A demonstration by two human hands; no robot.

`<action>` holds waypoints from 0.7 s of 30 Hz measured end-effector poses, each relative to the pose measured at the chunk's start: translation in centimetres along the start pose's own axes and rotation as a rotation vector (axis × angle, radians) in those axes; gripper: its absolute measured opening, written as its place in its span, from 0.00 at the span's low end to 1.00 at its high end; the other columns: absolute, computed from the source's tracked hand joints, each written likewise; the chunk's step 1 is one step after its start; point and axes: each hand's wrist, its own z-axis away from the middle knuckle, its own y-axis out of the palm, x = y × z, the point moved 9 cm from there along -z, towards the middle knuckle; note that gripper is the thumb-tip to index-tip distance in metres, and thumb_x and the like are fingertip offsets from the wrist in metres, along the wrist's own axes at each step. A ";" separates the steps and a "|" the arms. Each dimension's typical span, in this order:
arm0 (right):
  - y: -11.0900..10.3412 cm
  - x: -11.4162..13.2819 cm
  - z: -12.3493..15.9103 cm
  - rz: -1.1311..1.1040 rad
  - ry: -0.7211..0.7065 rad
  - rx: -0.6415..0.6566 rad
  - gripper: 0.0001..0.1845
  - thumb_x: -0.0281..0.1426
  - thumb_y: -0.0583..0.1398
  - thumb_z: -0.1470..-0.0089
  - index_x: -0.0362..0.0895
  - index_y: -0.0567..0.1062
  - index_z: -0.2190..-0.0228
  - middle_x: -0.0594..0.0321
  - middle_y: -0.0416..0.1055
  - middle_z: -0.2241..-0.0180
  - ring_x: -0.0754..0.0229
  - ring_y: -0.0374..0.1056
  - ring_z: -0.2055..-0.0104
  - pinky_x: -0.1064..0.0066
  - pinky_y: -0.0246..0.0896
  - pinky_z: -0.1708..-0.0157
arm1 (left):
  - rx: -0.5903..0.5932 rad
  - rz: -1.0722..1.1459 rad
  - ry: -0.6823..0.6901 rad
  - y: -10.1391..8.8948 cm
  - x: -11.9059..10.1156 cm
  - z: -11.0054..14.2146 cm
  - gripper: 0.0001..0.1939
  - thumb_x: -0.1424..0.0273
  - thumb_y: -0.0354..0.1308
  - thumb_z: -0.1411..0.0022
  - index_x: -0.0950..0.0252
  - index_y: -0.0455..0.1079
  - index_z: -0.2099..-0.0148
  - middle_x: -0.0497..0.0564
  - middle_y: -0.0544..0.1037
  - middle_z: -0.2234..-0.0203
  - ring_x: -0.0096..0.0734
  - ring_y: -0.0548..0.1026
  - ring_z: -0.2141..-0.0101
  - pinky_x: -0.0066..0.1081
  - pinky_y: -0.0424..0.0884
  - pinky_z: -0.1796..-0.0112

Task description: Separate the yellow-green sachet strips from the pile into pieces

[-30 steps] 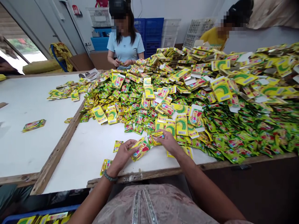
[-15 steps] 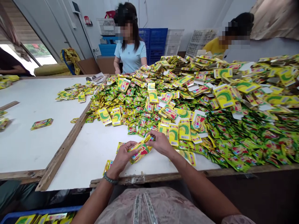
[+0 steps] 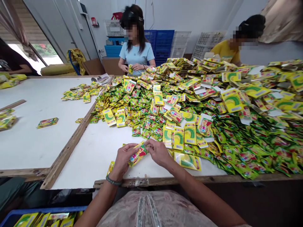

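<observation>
Here, the left hand point(image 3: 122, 159) is curled around the left end of a small yellow box point(image 3: 138, 155), with its thumb on the printed side. The right hand point(image 3: 159, 153) has its thumb and fingers pinched together on the far right end of the same box. I cannot tell if a little packet is hidden in that pinch. The box is tilted, and it is over the near part of the white tabletop point(image 3: 78, 154).

A shiny pack point(image 3: 110, 167) peeks out behind the left wrist, which has a green bracelet point(image 3: 113, 181). A yellow pack point(image 3: 188, 161) lies flat just right of the right hand. Past the hands is a big heap of green packets point(image 3: 241, 154), with lots of yellow boxes point(image 3: 229, 99) on top. A long wood strip point(image 3: 71, 148) runs across on the left. On the far side, a person in a light blue shirt point(image 3: 137, 55) holds something small and yellow.
</observation>
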 end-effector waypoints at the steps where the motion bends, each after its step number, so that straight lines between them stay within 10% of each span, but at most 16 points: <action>1: 0.5 0.2 0.0 -0.017 0.012 0.031 0.08 0.28 0.54 0.47 0.46 0.69 0.63 0.68 0.73 0.77 0.63 0.66 0.75 0.73 0.55 0.72 | -0.013 0.008 0.004 -0.2 -0.1 0.0 0.19 0.66 0.70 0.61 0.68 0.74 0.64 0.50 0.80 0.74 0.31 0.76 0.74 0.28 0.71 0.70; 12: 4.7 1.2 -0.8 -0.326 0.092 -0.009 0.27 0.33 0.57 0.49 0.46 0.55 0.49 0.67 0.72 0.73 0.63 0.67 0.73 0.73 0.59 0.72 | -0.087 0.052 0.038 -3.4 -1.3 0.7 0.20 0.67 0.71 0.62 0.68 0.74 0.64 0.50 0.80 0.72 0.31 0.77 0.73 0.29 0.72 0.69; 17: 8.6 2.1 -1.7 -0.458 0.046 0.225 0.30 0.34 0.58 0.48 0.47 0.53 0.46 0.66 0.73 0.72 0.62 0.69 0.70 0.72 0.61 0.71 | -0.154 0.028 0.037 -5.6 -1.4 0.8 0.20 0.67 0.71 0.62 0.68 0.73 0.65 0.50 0.80 0.74 0.31 0.76 0.74 0.29 0.71 0.70; 21: 7.8 2.5 -4.8 -0.464 -0.001 0.130 0.23 0.31 0.54 0.46 0.46 0.57 0.48 0.64 0.74 0.68 0.62 0.71 0.66 0.69 0.64 0.64 | -0.262 -0.067 0.136 -9.5 -6.0 -0.2 0.22 0.66 0.70 0.63 0.70 0.73 0.63 0.51 0.79 0.73 0.31 0.75 0.74 0.30 0.71 0.71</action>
